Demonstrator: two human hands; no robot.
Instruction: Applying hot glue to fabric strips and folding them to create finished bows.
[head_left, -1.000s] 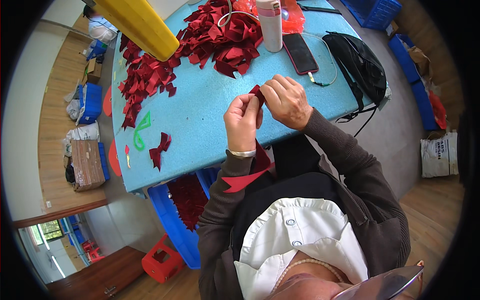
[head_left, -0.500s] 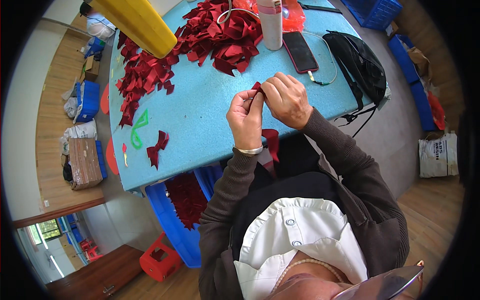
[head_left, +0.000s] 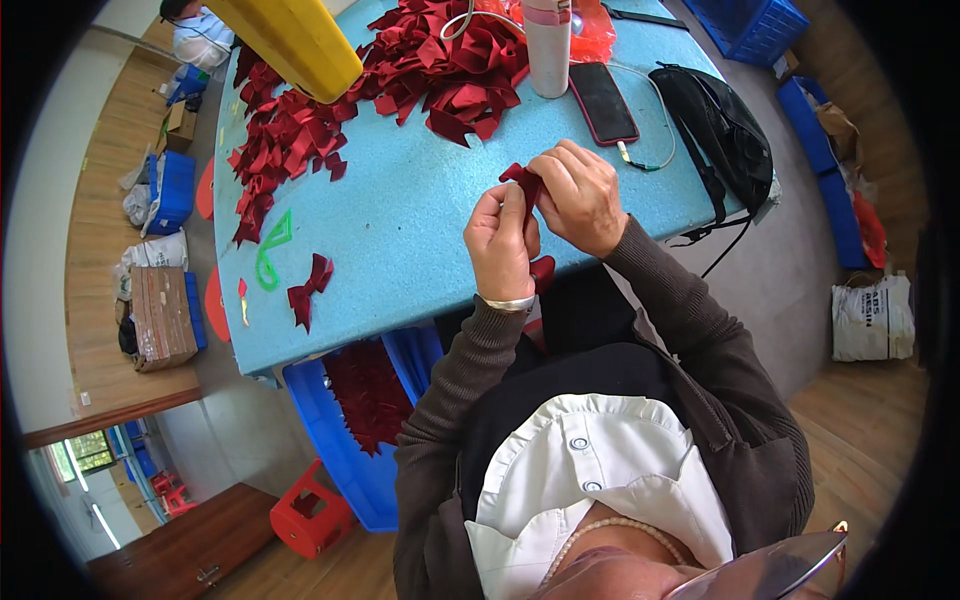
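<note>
While both my hands meet at frame centre, left hand (head_left: 503,243) and right hand (head_left: 580,195) fingers pinch a dark red ribbon piece (head_left: 524,183): light, soft, floppy, best held at its folded middle.

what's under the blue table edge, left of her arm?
A blue plastic bin holding dark red ribbon pieces sits under the light blue table. The tabletop hides the bin's far part.

1. Over a light blue table (head_left: 400,230), the left hand (head_left: 500,245) and right hand (head_left: 580,195) together pinch a strip of dark red ribbon (head_left: 522,182).
2. A finished red bow (head_left: 308,290) lies apart to the left.
3. Heaped red ribbon pieces (head_left: 400,80), a dark phone (head_left: 603,102) and a black bag (head_left: 715,130) line the far side.
</note>
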